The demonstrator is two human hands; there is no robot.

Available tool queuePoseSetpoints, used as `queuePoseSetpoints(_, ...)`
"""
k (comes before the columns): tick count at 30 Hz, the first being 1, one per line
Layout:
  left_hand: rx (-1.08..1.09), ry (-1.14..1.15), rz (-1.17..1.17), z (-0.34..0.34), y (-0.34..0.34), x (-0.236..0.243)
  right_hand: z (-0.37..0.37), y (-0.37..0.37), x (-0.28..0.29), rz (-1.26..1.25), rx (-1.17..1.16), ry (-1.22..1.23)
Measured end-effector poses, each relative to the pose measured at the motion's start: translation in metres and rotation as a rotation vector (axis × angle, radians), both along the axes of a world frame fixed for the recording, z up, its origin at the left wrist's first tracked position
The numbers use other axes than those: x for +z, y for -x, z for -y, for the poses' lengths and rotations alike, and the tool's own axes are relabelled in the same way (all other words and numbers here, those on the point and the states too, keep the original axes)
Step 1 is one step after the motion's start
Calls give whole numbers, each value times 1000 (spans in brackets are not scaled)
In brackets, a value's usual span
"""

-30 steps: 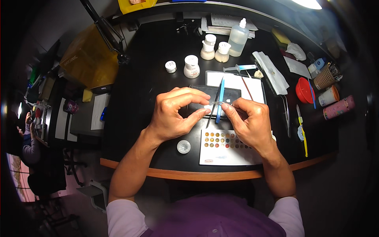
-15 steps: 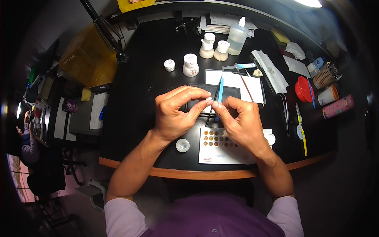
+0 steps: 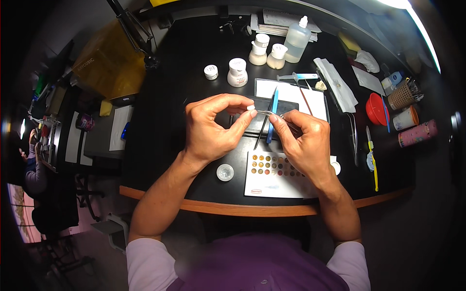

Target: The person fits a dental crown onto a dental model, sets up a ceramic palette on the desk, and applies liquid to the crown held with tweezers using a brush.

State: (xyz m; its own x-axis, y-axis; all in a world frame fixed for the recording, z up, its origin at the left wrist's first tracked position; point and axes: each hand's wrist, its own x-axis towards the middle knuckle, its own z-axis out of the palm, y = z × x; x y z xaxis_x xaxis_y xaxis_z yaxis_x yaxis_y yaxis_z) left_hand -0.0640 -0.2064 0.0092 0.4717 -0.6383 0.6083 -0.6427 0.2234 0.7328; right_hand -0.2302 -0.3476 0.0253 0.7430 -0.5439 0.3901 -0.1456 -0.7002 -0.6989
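Between the thumb and index finger of my left hand (image 3: 206,128) is pinched a small white tooth-like piece (image 3: 251,107). My right hand (image 3: 306,140) grips thin metal tweezers (image 3: 264,112), whose tips reach to the left fingertips beside the piece. Both hands are raised over a black tray (image 3: 256,127), where a blue-handled tool (image 3: 273,116) and a dark thin tool lie. Below my right hand is a white palette (image 3: 281,186) with rows of coloured wells, partly covered by that hand. A small clear cup (image 3: 224,172) stands left of the palette.
White-lidded jars (image 3: 237,72) and a squeeze bottle (image 3: 297,41) stand at the back. A syringe (image 3: 298,76), brush (image 3: 306,101) and folded paper towel (image 3: 336,85) lie right of centre. Farther right are a red bowl (image 3: 376,109) and a yellow toothbrush (image 3: 372,165).
Earlier my right fingertips touched the left ones at the white piece. Now they are drawn apart, and tweezers show between them. The whole view has shifted slightly.
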Motion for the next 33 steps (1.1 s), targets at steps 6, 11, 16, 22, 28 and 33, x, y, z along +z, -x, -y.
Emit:
queuePoseSetpoints(6, 15, 54, -82, 2, 4, -2, -2, -1, -1, 97, -2, 138)
queuePoseSetpoints(11, -27, 71, -163, 2, 5, -2, -3, -1, -1, 127, 16, 167)
queuePoseSetpoints(16, -32, 75, -146, 3, 6, -2, -5, 0, 0, 167, 8, 171)
queuePoseSetpoints(22, -62, -4, -99, -3, 3, 0, -6, 1, 2, 152, 30, 178)
queuePoseSetpoints(28, -63, -9, -103, -2, 5, 0, -6, 1, -1, 171, 41, 149)
queuePoseSetpoints(33, -63, -8, -99, -2, 3, -1, -5, 3, -2, 144, 39, 120)
